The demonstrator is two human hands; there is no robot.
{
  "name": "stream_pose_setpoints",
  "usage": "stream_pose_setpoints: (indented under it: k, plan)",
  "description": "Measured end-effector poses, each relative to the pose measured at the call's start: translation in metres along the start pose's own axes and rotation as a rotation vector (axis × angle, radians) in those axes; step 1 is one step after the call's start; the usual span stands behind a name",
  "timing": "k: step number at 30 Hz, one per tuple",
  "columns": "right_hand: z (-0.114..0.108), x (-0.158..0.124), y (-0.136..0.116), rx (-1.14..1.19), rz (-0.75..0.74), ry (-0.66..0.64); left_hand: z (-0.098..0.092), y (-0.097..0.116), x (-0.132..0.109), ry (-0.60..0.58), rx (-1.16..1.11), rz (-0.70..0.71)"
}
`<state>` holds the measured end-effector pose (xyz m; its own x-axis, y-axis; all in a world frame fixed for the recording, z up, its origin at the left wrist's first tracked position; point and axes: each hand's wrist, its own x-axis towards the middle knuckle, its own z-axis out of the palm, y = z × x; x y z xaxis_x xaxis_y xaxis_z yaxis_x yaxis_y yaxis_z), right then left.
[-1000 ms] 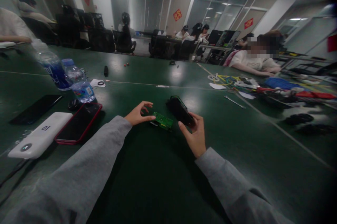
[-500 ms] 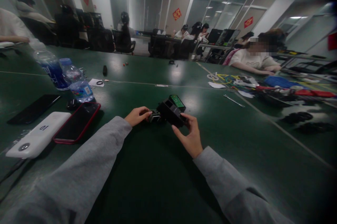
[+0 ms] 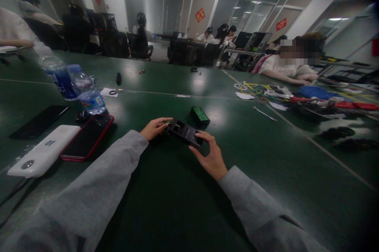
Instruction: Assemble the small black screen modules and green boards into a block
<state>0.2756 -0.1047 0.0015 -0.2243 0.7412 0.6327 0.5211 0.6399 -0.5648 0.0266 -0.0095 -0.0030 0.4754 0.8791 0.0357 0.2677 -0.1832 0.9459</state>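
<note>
A black plastic casing with a rectangular opening and small markings is tilted between both hands above the table. My right hand grips its right end, thumb below and fingers on top. At its left end, my left hand pinches a small circuit part, bits of which show at the opening. Most of that part is hidden by the casing, and whether it sits fully inside I cannot tell. Just beyond lies a black housing with a green circuit board, touched by neither hand.
To the left stand two plastic bottles, near a red-edged phone, a white power bank and a black phone. A wrench and tangled cables lie to the right. Another person sits across the table.
The black casing has turned and come left and down, so its marked face shows and it meets the part in my left hand. The green-board housing is uncovered and has stayed put.
</note>
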Motion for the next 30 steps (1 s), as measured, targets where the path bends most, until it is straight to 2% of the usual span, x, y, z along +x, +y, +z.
stream_pose_setpoints:
  k: [7,12,15,20,25,30]
  plan:
    - [0.000,-0.001,0.003,-0.017,0.040,-0.098,-0.001,-0.004,0.003,-0.089,-0.016,-0.055]
    - [0.001,-0.001,0.004,-0.095,0.091,-0.236,0.000,-0.005,0.004,-0.067,-0.017,-0.072]
    - [0.002,-0.001,0.005,-0.161,0.077,-0.244,-0.001,-0.004,0.004,-0.049,-0.026,-0.127]
    - [0.002,0.001,0.011,-0.165,0.059,-0.263,-0.001,-0.003,0.002,-0.073,0.069,-0.027]
    - [0.001,0.002,0.011,-0.263,0.013,-0.282,0.002,0.003,0.001,-0.050,0.049,-0.055]
    - [0.007,0.001,0.001,-0.385,-0.019,-0.264,0.001,0.005,0.001,-0.032,0.040,-0.012]
